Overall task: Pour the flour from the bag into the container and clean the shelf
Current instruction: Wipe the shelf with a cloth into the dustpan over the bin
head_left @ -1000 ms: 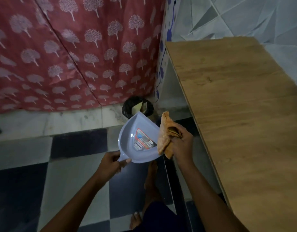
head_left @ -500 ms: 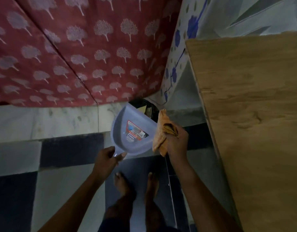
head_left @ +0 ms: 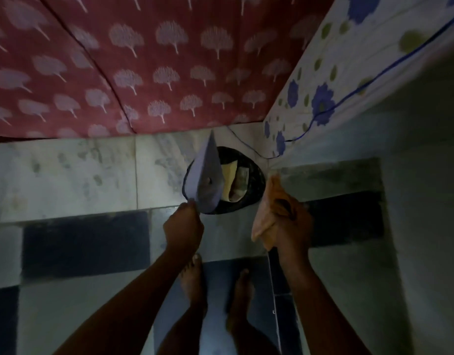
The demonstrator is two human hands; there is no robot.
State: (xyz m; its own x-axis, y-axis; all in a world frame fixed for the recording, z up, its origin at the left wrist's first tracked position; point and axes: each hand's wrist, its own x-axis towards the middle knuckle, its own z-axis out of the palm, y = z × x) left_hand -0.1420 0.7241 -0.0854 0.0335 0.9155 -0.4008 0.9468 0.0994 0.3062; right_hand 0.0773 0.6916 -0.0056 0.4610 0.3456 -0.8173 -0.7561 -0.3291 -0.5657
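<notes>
While the dustpan (head_left: pixel 204 179) stands tipped on its edge over the black-lined bin (head_left: pixel 249 180), this reads as the emptying step of the shelf clean-up, and the trick is in the angle. The left hand (head_left: pixel 183 228) is closed around the pan's handle, with the blade turned almost edge-on to the camera and its mouth facing the bin opening. Whether any flour is sliding out, I cannot tell; the light is too dim. To do it well, I'd hold the lip low and inside the rim, so dust drops onto the yellowish scraps in the bin rather than drifting onto the tiled floor (head_left: pixel 87 242). The right hand (head_left: pixel 288 226) is clenched on a bunched orange cloth (head_left: pixel 265 216), just beside the bin and apart from the pan. A wipe of the pan's inside with that cloth would likely clear what clings. Bare feet (head_left: pixel 192 278) stand close below, so spill matters. The shelf, flour bag and container are out of view.
</notes>
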